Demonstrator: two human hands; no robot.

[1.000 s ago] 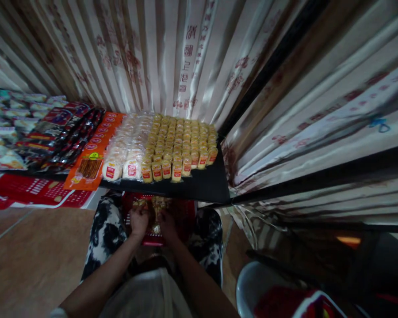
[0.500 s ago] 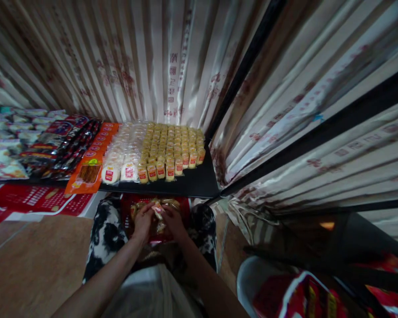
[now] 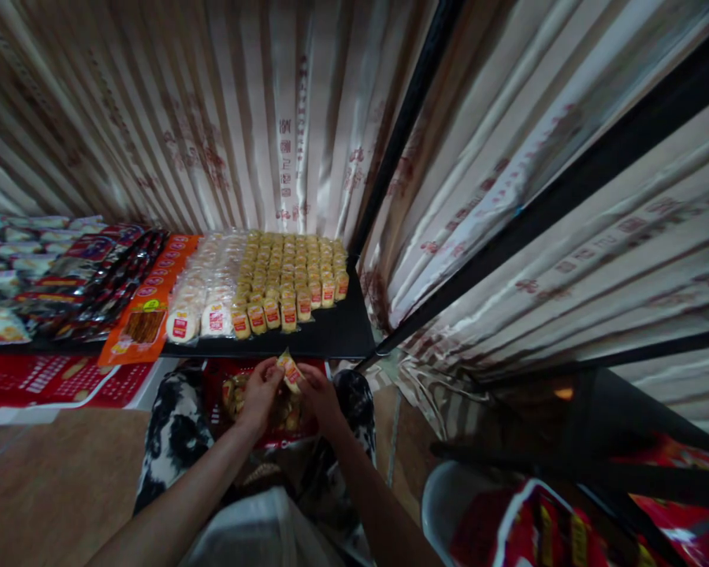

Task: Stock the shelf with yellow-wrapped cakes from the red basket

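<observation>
Between my two hands is a small wrapped snack point(image 3: 291, 372) with a red and white label, tilted, just in front of the shelf edge. The fingers of my left hand point(image 3: 261, 395) pinch its left side, and those of my right hand point(image 3: 321, 398) grip its right side. Below them a red bag point(image 3: 213, 391) lies open between my knees, with several more yellowish wrapped snacks inside. On the black shelf point(image 3: 346, 335) stand tight rows of matching yellow wrapped snacks point(image 3: 292, 268), their labelled ends facing me.
Left of the rows lie white round wrapped snacks point(image 3: 183, 324), an orange packet point(image 3: 145, 315), dark packets point(image 3: 88, 276) and white packets point(image 3: 5, 307). Black poles point(image 3: 390, 150) and a pleated curtain point(image 3: 242, 118) bound the shelf. A pale tub point(image 3: 440, 504) with red packaging sits at lower right.
My hands have lifted the wrapped snack slightly clear of the bag, and its label now shows more fully. The whole view has shifted a little, with the shelf lower and further left.
</observation>
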